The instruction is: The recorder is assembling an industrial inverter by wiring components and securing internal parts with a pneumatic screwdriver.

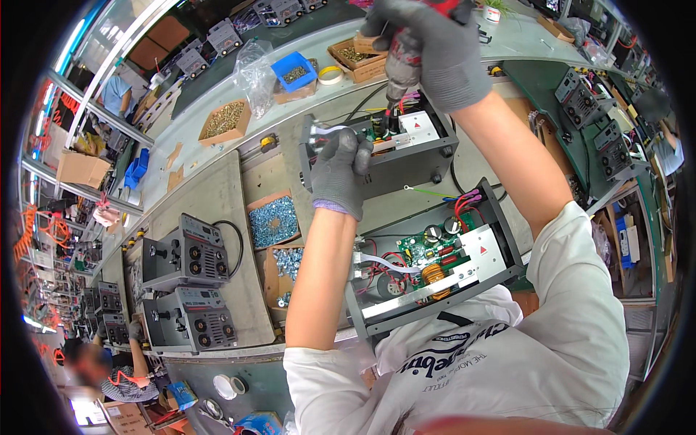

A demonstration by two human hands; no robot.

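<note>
Head view: the right hand, gloved grey, closes its grip around a red power screwdriver, tip down into the far open grey chassis on the surface. The left hand clasps that chassis's near edge. Cardboard boxes hold silvery screws; another holds brass ones; a blue bin holds dark screws.

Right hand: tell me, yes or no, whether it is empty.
No. The right hand grips a power screwdriver pointed down into the open grey unit, which the left hand steadies.
</note>
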